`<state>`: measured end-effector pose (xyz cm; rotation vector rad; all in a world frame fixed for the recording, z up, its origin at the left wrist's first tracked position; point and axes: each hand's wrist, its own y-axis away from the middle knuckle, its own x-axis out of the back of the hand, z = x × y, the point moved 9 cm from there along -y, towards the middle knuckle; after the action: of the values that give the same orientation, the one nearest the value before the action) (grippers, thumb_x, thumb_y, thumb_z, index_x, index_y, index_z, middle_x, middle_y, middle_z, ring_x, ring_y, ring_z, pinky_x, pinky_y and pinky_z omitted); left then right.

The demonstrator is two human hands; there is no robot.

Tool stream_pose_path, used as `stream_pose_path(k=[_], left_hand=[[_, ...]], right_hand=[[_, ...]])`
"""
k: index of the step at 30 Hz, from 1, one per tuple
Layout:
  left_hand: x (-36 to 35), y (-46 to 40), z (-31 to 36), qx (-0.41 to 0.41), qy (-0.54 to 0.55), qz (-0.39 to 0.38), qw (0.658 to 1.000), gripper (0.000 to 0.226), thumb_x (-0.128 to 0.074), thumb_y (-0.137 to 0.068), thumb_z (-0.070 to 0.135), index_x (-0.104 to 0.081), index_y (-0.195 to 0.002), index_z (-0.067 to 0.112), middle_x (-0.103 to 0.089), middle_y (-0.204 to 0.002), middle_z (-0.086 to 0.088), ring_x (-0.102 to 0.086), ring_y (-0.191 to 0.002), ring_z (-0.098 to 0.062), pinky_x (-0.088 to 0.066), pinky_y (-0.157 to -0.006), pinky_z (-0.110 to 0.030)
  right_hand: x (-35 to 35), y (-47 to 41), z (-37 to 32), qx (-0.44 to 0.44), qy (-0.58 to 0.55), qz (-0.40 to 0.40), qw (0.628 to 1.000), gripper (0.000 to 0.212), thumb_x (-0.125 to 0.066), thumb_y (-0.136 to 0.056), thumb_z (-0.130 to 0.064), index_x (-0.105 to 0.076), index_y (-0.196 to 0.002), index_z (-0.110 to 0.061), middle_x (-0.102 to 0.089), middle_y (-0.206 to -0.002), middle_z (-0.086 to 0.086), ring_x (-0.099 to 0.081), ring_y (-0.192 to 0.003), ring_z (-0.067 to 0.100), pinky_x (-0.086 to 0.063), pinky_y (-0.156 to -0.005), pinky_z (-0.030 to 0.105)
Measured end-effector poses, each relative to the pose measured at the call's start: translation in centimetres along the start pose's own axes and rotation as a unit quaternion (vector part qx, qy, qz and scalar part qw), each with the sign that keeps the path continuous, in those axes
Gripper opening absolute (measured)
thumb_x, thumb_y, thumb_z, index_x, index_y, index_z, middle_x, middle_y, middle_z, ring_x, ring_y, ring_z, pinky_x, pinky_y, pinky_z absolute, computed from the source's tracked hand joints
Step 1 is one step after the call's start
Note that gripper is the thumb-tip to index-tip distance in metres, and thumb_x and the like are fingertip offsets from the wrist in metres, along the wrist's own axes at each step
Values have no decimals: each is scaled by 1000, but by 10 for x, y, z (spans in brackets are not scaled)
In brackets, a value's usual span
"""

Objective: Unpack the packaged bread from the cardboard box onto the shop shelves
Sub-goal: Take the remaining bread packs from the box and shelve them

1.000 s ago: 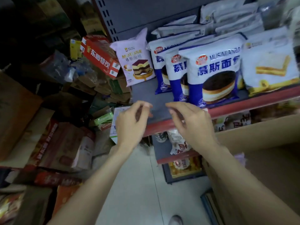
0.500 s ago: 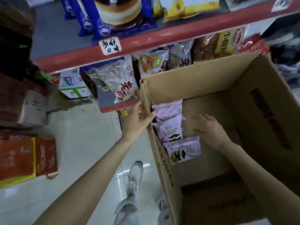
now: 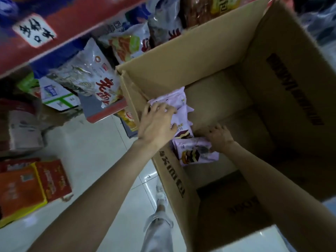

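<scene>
A large open cardboard box [image 3: 190,51] stands on the floor against the shelves. Three pink bread packs lie along its left inner wall: a top pack [image 3: 175,97], a middle pack [image 3: 182,122] and a lower pack [image 3: 194,152] printed with a layered cake. Reaching over the box's left wall, my left hand [image 3: 157,122] has its fingers on the top pack and its thumb against the middle one. Deeper in the box, my right hand [image 3: 221,137] closes on the lower pack's upper right corner. The rest of the box floor is bare cardboard.
The red-edged shelf [image 3: 76,26] with a handwritten price tag [image 3: 34,31] runs overhead at upper left. Below it, a lower shelf [image 3: 107,113] holds snack bags [image 3: 87,75]. Orange and red cartons [image 3: 27,188] sit on the tiled floor at left. My leg [image 3: 160,224] stands beside the box.
The view dropped from the upper shelf to the box. My left hand went from the box's rim onto the upper packs, and my right hand came down onto the lower pack.
</scene>
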<state>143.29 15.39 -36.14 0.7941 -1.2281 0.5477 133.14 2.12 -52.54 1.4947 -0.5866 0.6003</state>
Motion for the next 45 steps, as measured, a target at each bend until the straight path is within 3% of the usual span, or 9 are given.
stream_pose_path(k=[7, 10, 13, 18, 22, 26, 32, 39, 45], left_hand=[[-70, -43, 3, 42, 17, -175, 984, 59, -58, -89, 39, -37, -141, 20, -47, -137, -7, -43, -126, -28, -40, -94, -40], [-109, -44, -6, 101, 4, -210, 972, 69, -61, -87, 38, -28, -144, 15, -41, -138, -10, -40, -125, -31, -44, -92, -43], [-129, -45, -9, 120, -40, -189, 974, 74, -65, -84, 32, -26, -143, 14, -37, -136, -13, -37, -120, -34, -45, -92, -51], [-135, -37, -5, 169, -72, -108, 977, 88, -76, -71, 27, -21, -139, 16, -36, -134, -10, -41, -117, -30, -35, -97, -38], [-140, -28, -6, 195, -136, -89, 967, 96, -86, -50, 34, -28, -125, 17, -53, -116, -9, -55, -100, -28, -44, -86, -36], [-157, -29, -2, 166, -68, -129, 975, 76, -74, -75, 22, -31, -136, 12, -37, -134, -17, -46, -115, -32, -37, -95, -37], [-157, -36, 13, 37, -72, -133, 988, 82, -67, -79, 22, -20, -146, 22, -36, -138, -14, -36, -121, -29, -29, -100, -33], [-150, -46, 28, -15, -140, -211, 967, 90, -60, -85, 15, 2, -149, 28, -45, -130, -17, -44, -120, -35, -28, -104, -48], [-79, -41, 34, 36, 138, -172, 975, 86, -67, -81, 25, -10, -146, 27, -51, -123, -16, -55, -107, -36, -46, -82, -40]], right_hand=[[-24, 8, 32, -38, -188, -66, 979, 56, -70, -78, -34, -48, -128, -20, -56, -121, 6, -56, -106, 24, -47, -85, 35], [-8, 14, 62, -88, -278, -22, 956, 42, -66, -82, -27, -53, -120, -18, -59, -97, 3, -58, -87, 20, -49, -73, 32], [10, 22, 98, -132, -314, 57, 939, 48, -72, -77, -30, -55, -121, -20, -62, -106, 6, -59, -94, 24, -45, -71, 31], [20, 38, 146, -203, -504, 219, 810, 42, -74, -76, -32, -58, -112, -17, -65, -106, 5, -61, -98, 24, -49, -78, 37], [19, 29, 129, -180, -518, 216, 808, 63, -75, -74, -30, -45, -129, -22, -54, -124, 11, -53, -112, 32, -48, -88, 43], [0, 17, 91, -160, -497, 129, 843, 106, -79, -69, -25, -8, -148, -36, -41, -133, 18, -51, -113, 39, -43, -87, 39], [-10, 28, 110, -258, -507, 190, 800, 60, -69, -79, -22, -38, -129, -12, -60, -118, 15, -59, -106, 37, -49, -84, 44], [7, 62, 131, -290, -546, 252, 745, 51, -71, -80, -24, -49, -123, -7, -63, -118, 10, -63, -104, 28, -46, -78, 30], [62, 154, 136, -274, -536, 391, 696, 52, -72, -77, -26, -45, -121, -21, -65, -113, 2, -65, -99, 23, -55, -82, 44]])
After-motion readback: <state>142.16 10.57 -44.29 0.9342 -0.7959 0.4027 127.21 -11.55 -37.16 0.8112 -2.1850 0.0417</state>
